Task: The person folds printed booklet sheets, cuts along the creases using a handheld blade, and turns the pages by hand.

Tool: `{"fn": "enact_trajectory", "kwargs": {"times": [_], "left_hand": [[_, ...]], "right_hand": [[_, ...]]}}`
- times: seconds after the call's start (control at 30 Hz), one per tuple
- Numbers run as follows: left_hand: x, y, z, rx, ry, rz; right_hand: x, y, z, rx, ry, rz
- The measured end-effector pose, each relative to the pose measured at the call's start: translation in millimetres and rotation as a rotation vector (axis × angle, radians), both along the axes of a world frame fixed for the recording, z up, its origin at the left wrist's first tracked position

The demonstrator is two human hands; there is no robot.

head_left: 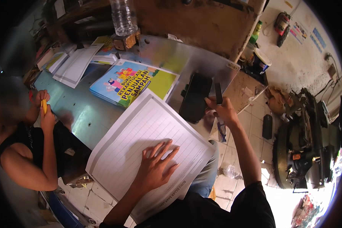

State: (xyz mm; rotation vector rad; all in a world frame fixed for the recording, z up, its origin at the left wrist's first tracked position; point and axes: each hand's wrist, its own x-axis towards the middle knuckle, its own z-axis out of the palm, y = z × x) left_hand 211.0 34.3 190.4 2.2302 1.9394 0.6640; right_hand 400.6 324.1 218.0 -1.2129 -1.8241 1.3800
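Left hand (155,165) lies flat, palm down, fingers spread, on a stack of large white ruled paper sheets (140,140). The sheets are printed with fine horizontal lines and a few vertical column rules, plus a line of small print along the near right edge. The stack sits diagonally, its far corner up on the grey metal worktable (79,110) and its near part hanging off the table edge over the person's lap. The edges are slightly fanned, so several sheets show at the left side.

Right hand (222,108) is closed around a dark, flat, narrow tool (218,93), which sticks up out of the fist just past the sheets' right corner. A black blocky device (195,97) sits touching or just beside that hand, on the table's right end.

A pile of colourful printed booklets (135,81), blue and green covers with cartoon figures, lies just beyond the sheets' far corner. More white paper piles (76,64) lie further left. A clear plastic bottle (123,17) stands at the back.

Another person at the left holds a yellow object (44,106) between both hands.
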Motion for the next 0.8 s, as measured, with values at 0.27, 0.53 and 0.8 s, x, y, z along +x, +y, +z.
{"fn": "enact_trajectory", "kwargs": {"times": [0.27,0.53,0.8], "left_hand": [[-10,-22,3,-0.05,-0.049,0.043],[-9,-23,4,-0.024,-0.075,0.054],[-8,-23,3,-0.016,-0.099,0.076]], "right_hand": [[-1,-37,19,0.695,-0.226,0.072],[6,-72,-10,0.964,-0.362,0.621],[1,-68,8,0.967,-0.419,0.61]]}}
